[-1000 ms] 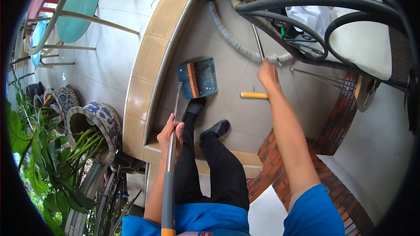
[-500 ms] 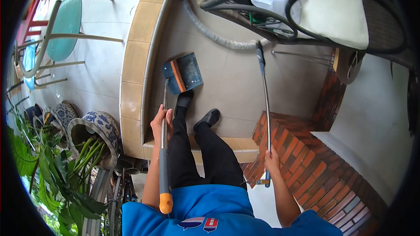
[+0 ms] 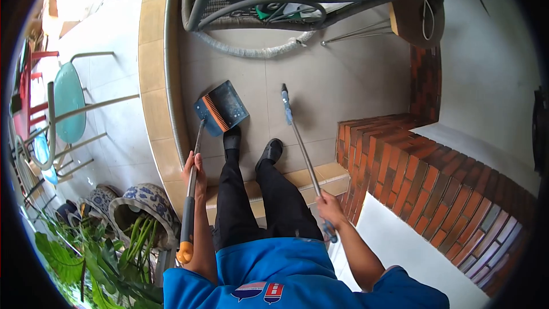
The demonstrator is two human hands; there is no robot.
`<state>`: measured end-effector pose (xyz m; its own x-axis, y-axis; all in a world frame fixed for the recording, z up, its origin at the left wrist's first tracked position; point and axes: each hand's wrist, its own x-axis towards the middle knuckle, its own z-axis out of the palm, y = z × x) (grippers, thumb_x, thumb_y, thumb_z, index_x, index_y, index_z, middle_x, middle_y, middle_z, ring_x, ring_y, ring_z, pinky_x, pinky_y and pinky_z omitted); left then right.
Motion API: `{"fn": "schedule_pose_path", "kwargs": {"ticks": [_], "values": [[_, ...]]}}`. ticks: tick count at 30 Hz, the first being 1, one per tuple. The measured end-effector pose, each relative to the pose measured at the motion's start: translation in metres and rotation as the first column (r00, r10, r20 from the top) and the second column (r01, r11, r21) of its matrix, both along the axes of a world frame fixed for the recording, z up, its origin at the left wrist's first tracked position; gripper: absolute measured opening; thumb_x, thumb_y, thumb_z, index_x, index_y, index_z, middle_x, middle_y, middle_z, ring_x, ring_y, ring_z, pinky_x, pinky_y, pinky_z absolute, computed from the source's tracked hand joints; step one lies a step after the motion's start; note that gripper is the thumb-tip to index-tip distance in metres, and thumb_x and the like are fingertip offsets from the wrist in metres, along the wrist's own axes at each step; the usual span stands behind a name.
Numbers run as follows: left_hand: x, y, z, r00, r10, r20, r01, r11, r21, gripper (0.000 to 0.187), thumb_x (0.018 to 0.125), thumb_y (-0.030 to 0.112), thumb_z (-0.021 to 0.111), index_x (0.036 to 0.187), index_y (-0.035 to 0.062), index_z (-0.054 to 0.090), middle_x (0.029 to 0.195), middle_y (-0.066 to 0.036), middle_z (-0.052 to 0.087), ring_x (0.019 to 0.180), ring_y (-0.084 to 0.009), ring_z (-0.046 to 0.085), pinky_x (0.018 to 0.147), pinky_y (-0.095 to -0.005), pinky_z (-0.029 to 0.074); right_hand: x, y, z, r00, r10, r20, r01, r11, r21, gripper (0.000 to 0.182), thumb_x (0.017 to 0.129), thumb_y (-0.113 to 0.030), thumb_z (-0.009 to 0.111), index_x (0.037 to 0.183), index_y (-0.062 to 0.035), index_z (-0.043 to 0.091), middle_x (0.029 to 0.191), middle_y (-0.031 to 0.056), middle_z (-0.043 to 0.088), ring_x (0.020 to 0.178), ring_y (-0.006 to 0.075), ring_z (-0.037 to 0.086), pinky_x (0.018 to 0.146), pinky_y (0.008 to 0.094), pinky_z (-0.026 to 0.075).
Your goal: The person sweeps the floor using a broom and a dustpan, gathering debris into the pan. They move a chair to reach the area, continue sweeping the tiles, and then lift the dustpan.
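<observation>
My left hand point(image 3: 195, 173) is closed around the metal pole of a long-handled dustpan point(image 3: 233, 106). Its grey grip ends in an orange cap beside my left forearm. The blue-grey pan, with a row of orange comb teeth, is by the toe of my left shoe point(image 3: 232, 139). My right hand point(image 3: 331, 208) grips the lower part of a long-handled broom point(image 3: 307, 160), whose narrow blue-grey head appears edge-on over the tiles, right of the pan and ahead of my right shoe point(image 3: 271, 150).
A tiled step edge point(image 3: 153, 74) runs along the left, and a brick ledge point(image 3: 412, 177) juts in on the right. Ahead stands a wicker chair point(image 3: 206, 14) with a wrapped curved base. Potted plants point(image 3: 150, 206) and a green chair point(image 3: 70, 103) are at left.
The broom head has come nearer and swung left toward the dustpan, and my right hand has shifted left. My view has shifted; the dustpan stays by my left shoe.
</observation>
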<state>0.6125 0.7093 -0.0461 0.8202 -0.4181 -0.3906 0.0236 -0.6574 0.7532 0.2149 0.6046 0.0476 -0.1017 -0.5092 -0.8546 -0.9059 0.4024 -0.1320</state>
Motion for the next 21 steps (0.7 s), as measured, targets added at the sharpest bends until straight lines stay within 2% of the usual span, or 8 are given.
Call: {"fn": "schedule_pose_path", "kwargs": {"ticks": [3, 6, 9, 11, 12, 13, 16, 21], "values": [[0.001, -0.001, -0.004, 0.999, -0.038, 0.016, 0.038, 0.999, -0.011, 0.042, 0.092, 0.029, 0.058, 0.109, -0.0091, 0.059, 0.062, -0.007, 0.055, 0.061, -0.0095, 0.051, 0.057, -0.0249, 0.042, 0.021, -0.053, 0.049, 0.957, -0.280, -0.076, 0.286, 0.954, 0.092, 0.029, 0.091, -0.026, 0.050, 0.102, -0.0006, 0.056, 0.090, 0.0252, 0.062, 0.087, 0.0376, 0.062, 0.076, 0.0410, 0.048], [-0.002, -0.001, -0.012, 0.997, -0.068, -0.038, 0.067, 0.998, -0.018, 0.039, 0.092, 0.027, 0.058, 0.108, -0.0091, 0.059, 0.066, -0.008, 0.058, 0.064, -0.0100, 0.054, 0.059, -0.0244, 0.044, -0.043, -0.100, -0.054, 0.998, -0.058, -0.013, 0.053, 0.961, -0.273, 0.022, 0.088, -0.020, 0.049, 0.096, -0.0017, 0.057, 0.087, 0.0237, 0.061, 0.086, 0.0382, 0.060, 0.075, 0.0426, 0.047], [-0.006, -0.009, -0.003, 0.997, -0.058, -0.055, 0.058, 0.998, -0.008, 0.037, 0.092, 0.025, 0.058, 0.107, -0.0085, 0.059, 0.072, -0.007, 0.060, 0.068, -0.0100, 0.055, 0.063, -0.0235, 0.044, -0.073, -0.163, -0.170, 0.995, 0.098, 0.031, -0.087, 0.961, -0.261, 0.021, 0.084, -0.015, 0.050, 0.091, 0.0039, 0.055, 0.085, 0.0216, 0.060, 0.082, 0.0311, 0.059, 0.072, 0.0405, 0.048], [-0.008, -0.013, 0.001, 0.990, -0.043, -0.133, 0.032, 0.995, -0.090, 0.035, 0.093, 0.025, 0.057, 0.106, -0.0074, 0.060, 0.078, -0.004, 0.060, 0.073, -0.0092, 0.054, 0.067, -0.0222, 0.045, -0.029, -0.147, -0.170, 0.992, 0.129, 0.014, -0.120, 0.950, -0.287, 0.022, 0.085, -0.016, 0.052, 0.092, 0.0053, 0.054, 0.085, 0.0216, 0.061, 0.081, 0.0295, 0.061, 0.073, 0.0390, 0.049], [-0.008, -0.014, 0.001, 0.992, -0.050, -0.118, 0.044, 0.998, -0.048, 0.034, 0.093, 0.025, 0.057, 0.104, -0.0072, 0.060, 0.077, -0.004, 0.059, 0.073, -0.0089, 0.054, 0.067, -0.0219, 0.044, 0.026, -0.130, -0.142, 0.997, 0.035, -0.073, -0.059, 0.933, -0.355, 0.025, 0.085, -0.017, 0.052, 0.096, 0.0056, 0.055, 0.094, 0.0267, 0.062, 0.090, 0.0354, 0.062, 0.080, 0.0407, 0.049], [-0.007, -0.015, 0.000, 0.993, -0.055, -0.105, 0.055, 0.998, -0.011, 0.034, 0.093, 0.025, 0.057, 0.103, -0.0069, 0.061, 0.076, -0.004, 0.059, 0.073, -0.0087, 0.053, 0.066, -0.0217, 0.044, 0.066, -0.109, -0.096, 0.992, 0.095, -0.080, -0.107, 0.980, -0.165, 0.031, 0.086, -0.017, 0.049, 0.105, 0.0067, 0.055, 0.107, 0.0309, 0.057, 0.104, 0.0429, 0.055, 0.089, 0.0440, 0.046], [-0.006, -0.013, -0.006, 0.992, -0.097, -0.086, 0.101, 0.994, 0.037, 0.032, 0.093, 0.026, 0.056, 0.097, -0.0060, 0.061, 0.075, -0.003, 0.058, 0.072, -0.0082, 0.052, 0.065, -0.0217, 0.043, 0.090, -0.015, -0.054, 0.982, 0.175, 0.069, -0.164, 0.976, -0.144, 0.045, 0.087, -0.018, 0.047, 0.127, 0.0024, 0.046, 0.105, 0.0314, 0.058, 0.100, 0.0446, 0.056, 0.088, 0.0451, 0.045], [0.000, -0.002, -0.009, 0.989, -0.128, -0.080, 0.124, 0.991, -0.049, 0.033, 0.094, 0.030, 0.054, 0.088, -0.0012, 0.061, 0.071, -0.002, 0.055, 0.068, -0.0081, 0.050, 0.062, -0.0227, 0.040, 0.047, 0.009, 0.006, 0.977, 0.111, 0.182, -0.059, 0.961, -0.270, 0.042, 0.086, -0.021, 0.053, 0.123, -0.0012, 0.051, 0.090, 0.0270, 0.062, 0.086, 0.0419, 0.061, 0.075, 0.0450, 0.050]]}}
